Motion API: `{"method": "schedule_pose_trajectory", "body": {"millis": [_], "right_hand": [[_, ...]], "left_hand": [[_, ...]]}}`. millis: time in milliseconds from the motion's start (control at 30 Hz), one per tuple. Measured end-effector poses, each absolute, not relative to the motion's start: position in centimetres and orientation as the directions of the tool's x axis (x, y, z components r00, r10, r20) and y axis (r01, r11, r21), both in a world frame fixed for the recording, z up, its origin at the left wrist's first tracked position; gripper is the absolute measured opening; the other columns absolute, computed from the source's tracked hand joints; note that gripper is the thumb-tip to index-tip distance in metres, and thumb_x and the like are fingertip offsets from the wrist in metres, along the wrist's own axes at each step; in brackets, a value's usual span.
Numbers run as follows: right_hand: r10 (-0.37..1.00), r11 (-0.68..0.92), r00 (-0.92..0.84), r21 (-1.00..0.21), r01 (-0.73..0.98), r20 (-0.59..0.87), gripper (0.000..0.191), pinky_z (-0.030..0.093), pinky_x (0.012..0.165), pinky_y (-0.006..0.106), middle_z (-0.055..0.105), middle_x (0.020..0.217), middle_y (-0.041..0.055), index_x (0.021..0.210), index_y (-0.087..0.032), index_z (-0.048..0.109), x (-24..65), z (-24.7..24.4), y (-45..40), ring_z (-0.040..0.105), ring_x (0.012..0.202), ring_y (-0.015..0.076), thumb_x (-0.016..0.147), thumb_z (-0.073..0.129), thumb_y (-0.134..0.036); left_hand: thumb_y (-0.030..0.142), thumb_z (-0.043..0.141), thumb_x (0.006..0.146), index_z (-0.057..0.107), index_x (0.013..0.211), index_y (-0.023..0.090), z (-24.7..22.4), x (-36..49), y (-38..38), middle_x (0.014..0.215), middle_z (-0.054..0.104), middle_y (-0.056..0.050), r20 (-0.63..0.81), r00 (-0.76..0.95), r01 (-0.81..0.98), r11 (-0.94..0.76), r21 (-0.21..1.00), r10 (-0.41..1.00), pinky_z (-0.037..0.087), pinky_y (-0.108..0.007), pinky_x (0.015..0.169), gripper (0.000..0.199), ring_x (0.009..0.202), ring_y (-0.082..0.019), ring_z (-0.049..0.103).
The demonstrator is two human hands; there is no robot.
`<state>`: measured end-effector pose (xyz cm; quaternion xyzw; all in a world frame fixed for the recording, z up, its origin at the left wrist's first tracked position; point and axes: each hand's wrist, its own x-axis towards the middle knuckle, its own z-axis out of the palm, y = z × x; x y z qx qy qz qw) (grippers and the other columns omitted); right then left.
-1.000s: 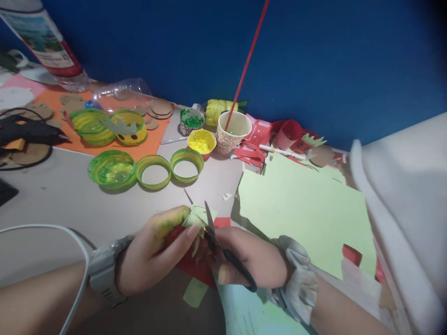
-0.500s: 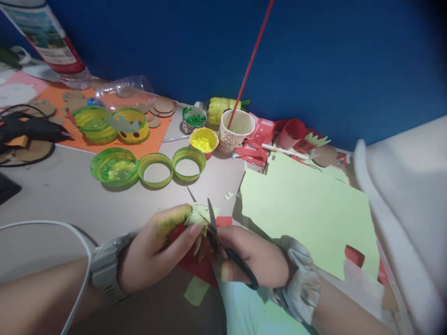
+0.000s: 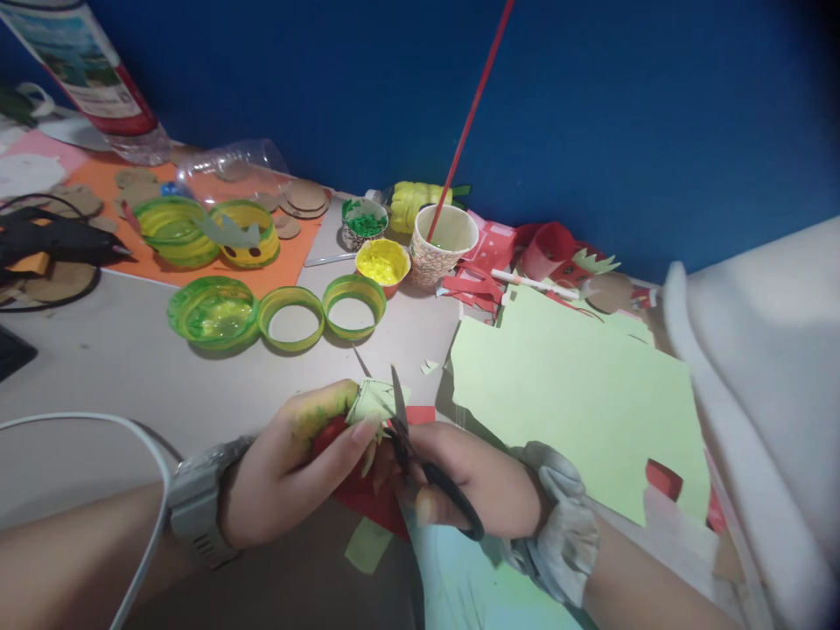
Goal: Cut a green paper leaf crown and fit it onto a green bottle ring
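Note:
My left hand (image 3: 295, 464), stained with green and yellow paint, pinches a small piece of pale green paper (image 3: 375, 401) between thumb and fingers. Dark lines are drawn on the paper. My right hand (image 3: 465, 477) grips black-handled scissors (image 3: 452, 497), whose blades point up and away from me. One blade lies over the right part of the small paper; the other is largely hidden behind it. Red paper (image 3: 374, 503) shows under my hands. A large pale green sheet (image 3: 577, 394) lies to the right.
Green-yellow painted rings (image 3: 291, 318) and a painted bowl (image 3: 213, 313) stand at left centre. Beyond them are a yellow paint cup (image 3: 382, 264), a green paint cup (image 3: 364, 222) and a paper cup (image 3: 441, 249) holding a red stick. A glue gun (image 3: 52, 236) and white cable (image 3: 157, 472) are left.
The small paper has turned slightly in my left hand, and the scissor blade has shifted a little against it. Both hands stay in nearly the same place.

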<state>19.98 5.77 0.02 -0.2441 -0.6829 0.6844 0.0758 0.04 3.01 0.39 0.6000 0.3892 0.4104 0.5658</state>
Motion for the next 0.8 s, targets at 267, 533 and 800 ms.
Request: {"method": "schedule_pose_trajectory", "body": {"millis": [267, 533, 800], "right_hand": [[0.422, -0.044, -0.877, -0.971, 0.235, -0.231, 0.067, 0.043, 0.061, 0.025, 0.053, 0.077, 0.0022, 0.098, -0.013, 0.055, 20.00, -0.08, 5.83, 0.047, 0.065, 0.0122, 0.081, 0.042, -0.076], [0.413, -0.052, -0.861, -0.952, 0.302, -0.296, 0.073, 0.043, 0.058, 0.025, 0.055, 0.074, 0.0037, 0.093, -0.013, 0.054, 19.87, 0.12, 5.89, 0.047, 0.063, 0.0124, 0.076, 0.041, -0.082], [0.443, -0.026, -0.869, -0.971, 0.236, -0.223, 0.072, 0.044, 0.062, 0.026, 0.056, 0.077, 0.0045, 0.101, -0.010, 0.058, 19.75, 0.15, 5.91, 0.049, 0.064, 0.0125, 0.080, 0.042, -0.078]], "left_hand": [[0.028, 0.041, 0.097, 0.047, 0.063, 0.020, 0.50, -0.21, 2.97, 0.057, 0.057, 0.002, 0.023, 0.360, 0.063, -0.049, 0.997, 0.933, 0.042, -0.022, 0.053, 0.035, 0.053, -0.010, 0.053], [0.025, 0.041, 0.098, 0.049, 0.067, 0.019, 0.39, -0.40, 3.16, 0.059, 0.056, 0.004, 0.069, 0.392, 0.045, -0.094, 0.995, 0.917, 0.040, -0.019, 0.053, 0.032, 0.054, -0.008, 0.051], [0.025, 0.040, 0.098, 0.048, 0.067, 0.019, 0.29, -0.24, 2.98, 0.059, 0.054, 0.005, 0.072, 0.385, 0.014, -0.083, 0.996, 0.920, 0.040, -0.017, 0.054, 0.033, 0.054, -0.006, 0.049]]}}
